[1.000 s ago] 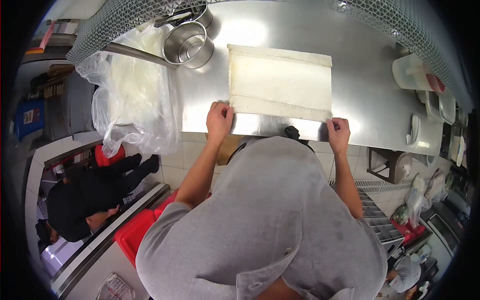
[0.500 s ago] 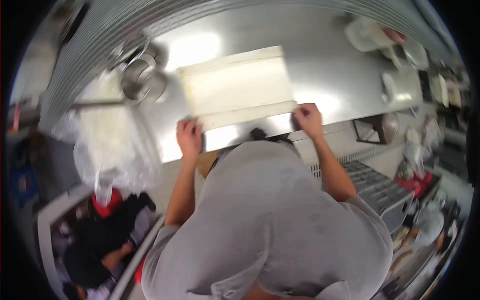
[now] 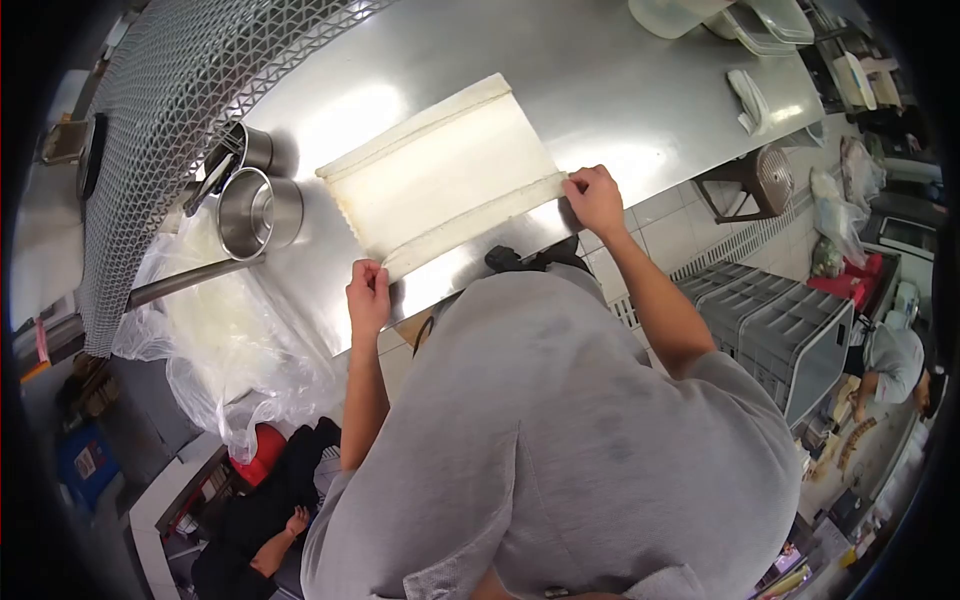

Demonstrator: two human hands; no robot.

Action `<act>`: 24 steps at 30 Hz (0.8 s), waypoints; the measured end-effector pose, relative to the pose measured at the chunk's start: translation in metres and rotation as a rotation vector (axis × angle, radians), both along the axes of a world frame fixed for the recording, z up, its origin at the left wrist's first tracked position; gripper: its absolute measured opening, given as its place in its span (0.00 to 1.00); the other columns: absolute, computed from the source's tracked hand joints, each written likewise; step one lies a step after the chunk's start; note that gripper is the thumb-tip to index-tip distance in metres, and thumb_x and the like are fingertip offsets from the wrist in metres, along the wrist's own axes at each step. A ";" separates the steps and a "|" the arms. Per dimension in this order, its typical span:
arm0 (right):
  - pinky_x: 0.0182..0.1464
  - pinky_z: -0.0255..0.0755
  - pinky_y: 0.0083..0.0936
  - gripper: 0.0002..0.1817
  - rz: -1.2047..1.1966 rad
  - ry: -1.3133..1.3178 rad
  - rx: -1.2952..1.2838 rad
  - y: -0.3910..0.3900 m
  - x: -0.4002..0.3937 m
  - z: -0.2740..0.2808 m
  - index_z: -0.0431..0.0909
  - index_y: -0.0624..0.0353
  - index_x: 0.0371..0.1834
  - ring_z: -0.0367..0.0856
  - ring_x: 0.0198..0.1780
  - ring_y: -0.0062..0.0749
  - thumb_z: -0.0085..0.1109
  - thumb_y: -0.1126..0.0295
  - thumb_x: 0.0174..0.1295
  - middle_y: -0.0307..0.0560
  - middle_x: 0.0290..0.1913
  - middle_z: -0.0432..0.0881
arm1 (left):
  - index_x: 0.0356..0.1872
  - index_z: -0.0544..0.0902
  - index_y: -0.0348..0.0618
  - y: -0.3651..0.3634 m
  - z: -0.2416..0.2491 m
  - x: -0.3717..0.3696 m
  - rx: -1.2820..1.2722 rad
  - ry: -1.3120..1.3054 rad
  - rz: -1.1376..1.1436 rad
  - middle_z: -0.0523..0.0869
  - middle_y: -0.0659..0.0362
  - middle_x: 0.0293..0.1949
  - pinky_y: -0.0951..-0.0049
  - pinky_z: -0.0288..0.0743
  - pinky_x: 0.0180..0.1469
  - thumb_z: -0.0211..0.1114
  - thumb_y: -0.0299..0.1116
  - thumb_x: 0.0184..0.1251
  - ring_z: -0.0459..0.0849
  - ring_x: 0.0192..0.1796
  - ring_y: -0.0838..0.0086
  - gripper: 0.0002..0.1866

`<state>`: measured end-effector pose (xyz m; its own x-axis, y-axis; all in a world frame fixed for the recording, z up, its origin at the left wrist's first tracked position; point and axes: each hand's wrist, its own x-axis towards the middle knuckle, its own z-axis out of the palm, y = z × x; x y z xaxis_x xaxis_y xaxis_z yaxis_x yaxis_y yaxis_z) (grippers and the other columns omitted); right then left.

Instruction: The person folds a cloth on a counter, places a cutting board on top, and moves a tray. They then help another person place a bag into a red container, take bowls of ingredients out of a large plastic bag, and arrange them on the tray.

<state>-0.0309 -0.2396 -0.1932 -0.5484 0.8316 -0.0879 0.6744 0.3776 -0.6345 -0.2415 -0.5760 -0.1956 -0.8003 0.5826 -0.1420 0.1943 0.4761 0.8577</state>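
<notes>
The pale sheet (image 3: pixel 445 170), a rectangle with a ridged band along each of its two long sides, lay flat on the metal table (image 3: pixel 600 85), left of the middle and close to the near edge, its long sides slanting up to the right. The left hand (image 3: pixel 368 297) was at the sheet's near left corner, thumb and fingers closed on it; the right hand (image 3: pixel 597 203) had its thumb and fingertips clamped on the near right corner.

Two metal pots stood towards the table's left end: the open pot (image 3: pixel 260 213), its mouth tipped towards the left, and beside it the second pot (image 3: pixel 252 148), near dark-handled utensils. A clear plastic bag (image 3: pixel 290 375) with pale contents spread over the near left corner — partly hanging past the edge. The wire mesh (image 3: pixel 150 150) ran above the left end.

Clear plastic containers (image 3: pixel 668 14) stood by the far right corner, and a folded white cloth (image 3: pixel 747 100) lay near the right end. Below the near edge were a brown stool (image 3: pixel 768 185) and a grey crate (image 3: pixel 780 320) — both on the floor side. A dark-clothed person (image 3: pixel 245 530) appeared at lower left, another person (image 3: pixel 893 362) at far right.
</notes>
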 end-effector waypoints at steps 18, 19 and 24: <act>0.41 0.73 0.31 0.05 0.523 0.189 0.406 0.004 0.020 0.004 0.74 0.57 0.28 0.74 0.41 0.40 0.58 0.72 0.48 0.46 0.37 0.73 | 0.43 0.82 0.47 -0.005 0.001 0.019 -0.237 0.711 -0.302 0.79 0.58 0.42 0.61 0.62 0.52 0.62 0.31 0.55 0.75 0.47 0.62 0.13; 0.41 0.73 0.31 0.05 0.505 0.193 0.410 0.005 0.019 -0.002 0.74 0.57 0.28 0.74 0.41 0.40 0.58 0.72 0.48 0.46 0.37 0.73 | 0.42 0.82 0.47 -0.005 -0.002 0.019 -0.233 0.738 -0.300 0.79 0.58 0.41 0.61 0.62 0.52 0.61 0.30 0.56 0.75 0.47 0.62 0.11; 0.36 0.72 0.37 0.08 0.708 0.033 0.393 0.007 0.025 -0.003 0.69 0.57 0.21 0.74 0.36 0.39 0.59 0.70 0.45 0.44 0.31 0.69 | 0.40 0.81 0.45 -0.024 -0.008 0.018 -0.258 0.736 -0.323 0.79 0.58 0.41 0.60 0.62 0.53 0.59 0.29 0.59 0.75 0.47 0.61 0.09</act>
